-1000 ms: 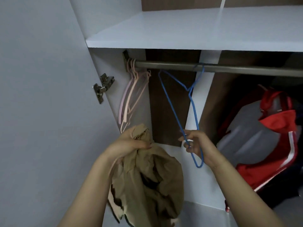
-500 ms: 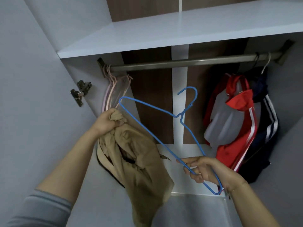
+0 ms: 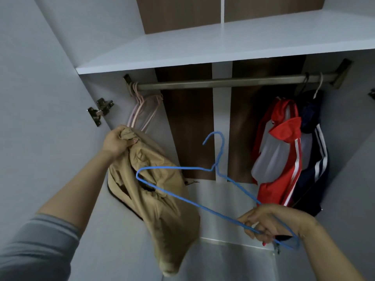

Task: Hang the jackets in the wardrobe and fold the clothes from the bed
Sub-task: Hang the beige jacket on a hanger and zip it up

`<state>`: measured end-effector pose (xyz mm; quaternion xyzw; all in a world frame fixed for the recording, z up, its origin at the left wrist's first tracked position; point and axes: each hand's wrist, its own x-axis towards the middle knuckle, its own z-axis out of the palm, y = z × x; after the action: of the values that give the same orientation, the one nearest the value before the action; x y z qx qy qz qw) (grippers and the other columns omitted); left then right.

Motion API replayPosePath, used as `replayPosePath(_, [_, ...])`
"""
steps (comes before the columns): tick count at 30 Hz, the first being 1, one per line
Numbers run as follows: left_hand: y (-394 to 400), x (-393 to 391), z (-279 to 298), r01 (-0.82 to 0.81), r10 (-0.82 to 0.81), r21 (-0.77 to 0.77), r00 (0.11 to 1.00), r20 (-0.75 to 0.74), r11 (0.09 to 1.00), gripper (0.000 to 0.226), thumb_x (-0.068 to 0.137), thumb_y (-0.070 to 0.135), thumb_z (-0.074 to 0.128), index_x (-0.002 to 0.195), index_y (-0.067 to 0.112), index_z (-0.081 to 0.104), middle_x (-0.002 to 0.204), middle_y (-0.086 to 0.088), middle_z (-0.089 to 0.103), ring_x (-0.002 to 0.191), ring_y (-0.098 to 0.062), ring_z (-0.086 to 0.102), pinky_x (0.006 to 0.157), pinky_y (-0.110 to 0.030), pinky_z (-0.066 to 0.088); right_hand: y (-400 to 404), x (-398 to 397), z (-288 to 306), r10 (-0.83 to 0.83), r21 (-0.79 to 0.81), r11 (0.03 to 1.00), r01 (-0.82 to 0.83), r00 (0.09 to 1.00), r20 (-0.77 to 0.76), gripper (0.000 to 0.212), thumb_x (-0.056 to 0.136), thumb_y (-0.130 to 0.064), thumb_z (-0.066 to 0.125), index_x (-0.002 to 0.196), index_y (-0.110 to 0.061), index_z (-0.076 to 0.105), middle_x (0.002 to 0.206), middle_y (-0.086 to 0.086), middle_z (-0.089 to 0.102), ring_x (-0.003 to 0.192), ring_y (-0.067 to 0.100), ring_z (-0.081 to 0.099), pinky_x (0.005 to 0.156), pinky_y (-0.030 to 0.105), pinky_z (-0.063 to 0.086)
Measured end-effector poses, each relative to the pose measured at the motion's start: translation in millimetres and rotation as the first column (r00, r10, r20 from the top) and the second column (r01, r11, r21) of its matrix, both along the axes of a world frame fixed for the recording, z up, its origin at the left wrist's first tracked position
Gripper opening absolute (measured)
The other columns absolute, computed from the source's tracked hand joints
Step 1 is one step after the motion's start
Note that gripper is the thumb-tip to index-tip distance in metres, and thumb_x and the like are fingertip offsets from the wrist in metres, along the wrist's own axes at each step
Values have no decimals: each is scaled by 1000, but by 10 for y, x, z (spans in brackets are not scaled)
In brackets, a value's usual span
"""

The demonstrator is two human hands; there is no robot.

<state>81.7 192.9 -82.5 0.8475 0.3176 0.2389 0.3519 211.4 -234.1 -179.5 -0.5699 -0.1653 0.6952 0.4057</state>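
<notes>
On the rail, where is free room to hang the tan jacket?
The rail is bare between the pink hangers at its left end and the red jacket. The right end is crowded: the red and the navy jacket hang close together.

left arm: grey sleeve pushed up, forearm bare | right arm: bare, no sleeve visible

A white shelf spans the top, with brown panels behind it split by a white strip. Under it a metal rail runs between pale grey side walls. A metal hinge sits on the left wall. The light is dim and even.
</notes>
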Motion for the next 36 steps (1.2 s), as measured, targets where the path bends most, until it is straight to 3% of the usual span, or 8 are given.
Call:
replayPosePath(3, [-169,-24,57,102,-98,105,994,-47,989,24,80,3,76,99,-1,62,97,-18,64,95,-29,59,88,-38,48,65,-88,-162,50,-4,999,-50,995,81,34,90,-42,58,99,-13,74,84,12,60,54,15,52,53,24,39])
replayPosePath(9, [-771,-47,119,386,-366,403,922,-128,830,21,77,13,78,93,9,65,93,-6,60,92,-25,59,81,-42,48,515,-336,-370,-206,48,978,201,962,179,78,70,-76,61,107,-8,73,70,6,62,49,15,51,47,24,40])
replayPosePath(15, [-1214,-184,49,515,-378,494,855,-356,701,20,80,12,65,97,19,60,96,3,52,92,-21,55,72,-44,49,815,-590,-342,-417,148,907,395,892,176,84,66,-68,67,114,2,64,60,3,60,45,13,47,41,23,35])
replayPosePath(19, [-1115,-304,-117,477,-312,397,856,-412,784,24,80,16,69,102,17,57,99,-1,50,90,-22,52,76,-45,49,816,-665,-332,-505,277,855,439,827,249,71,70,-62,63,102,1,71,63,10,51,44,12,41,44,26,32])
replayPosePath(25, [-875,-360,-333,429,-283,255,843,-457,867,107,69,57,78,152,38,13,132,2,30,108,-14,46,93,-31,47,809,-599,-113,-477,385,858,341,807,348,54,71,-58,64,68,-4,56,52,7,37,44,12,32,46,25,26])
replayPosePath(28, [-879,-235,-364,439,-278,419,877,-392,795,79,78,65,63,146,39,31,133,7,33,107,-11,47,82,-32,51,786,-538,-21,-435,439,862,255,815,383,56,73,-60,62,66,-5,56,50,5,37,43,11,34,46,24,28])
replayPosePath(32, [-864,-4,-277,505,-447,410,863,-236,759,10,94,33,59,99,26,54,100,9,53,92,-14,53,82,-40,48,783,-404,16,-338,395,906,149,818,465,66,72,-76,63,66,-11,58,51,1,46,45,9,42,45,20,35])
replayPosePath(36, [-771,100,-234,558,-504,392,830,-239,732,6,95,20,59,98,25,56,94,14,53,90,-12,52,80,-21,38,802,-168,47,-124,234,972,9,867,483,68,58,-92,57,71,-27,72,67,-5,69,62,8,65,63,24,55])
